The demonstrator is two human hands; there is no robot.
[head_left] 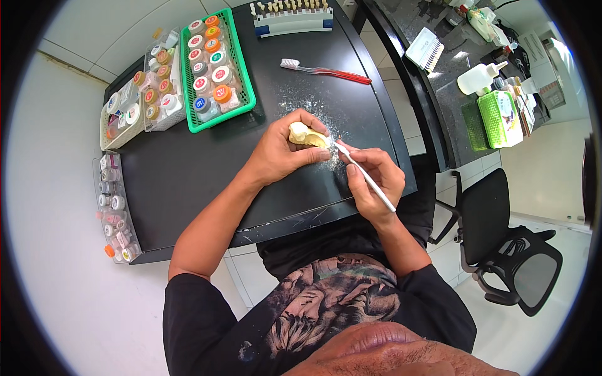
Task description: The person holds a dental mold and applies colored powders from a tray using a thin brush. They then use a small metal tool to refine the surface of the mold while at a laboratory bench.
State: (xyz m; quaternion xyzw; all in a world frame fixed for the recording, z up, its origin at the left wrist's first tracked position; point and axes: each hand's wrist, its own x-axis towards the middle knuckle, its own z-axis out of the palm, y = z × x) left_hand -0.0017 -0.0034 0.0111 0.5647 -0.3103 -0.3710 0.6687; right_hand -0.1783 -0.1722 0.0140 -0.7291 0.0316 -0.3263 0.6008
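Black tabletop (pixel 188 178) is kinda dusty: white powder (pixel 301 94) around 2 o'clock, red-and-clear toothbrush (pixel 335 73) at 1, tooth-sample rack (pixel 293 25) at 12, green basket (pixel 224 120) of jars (pixel 221 75) at 11, pale baskets (pixel 130 136) at 10, clear tray (pixel 130 214) at 8.

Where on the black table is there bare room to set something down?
Widest: the black table left of the left hand, bordered by the green basket and the row of small jars. A narrower strip separates basket and toothbrush. Crowded: the far-left corner's jars, and the powder beside the right hand.
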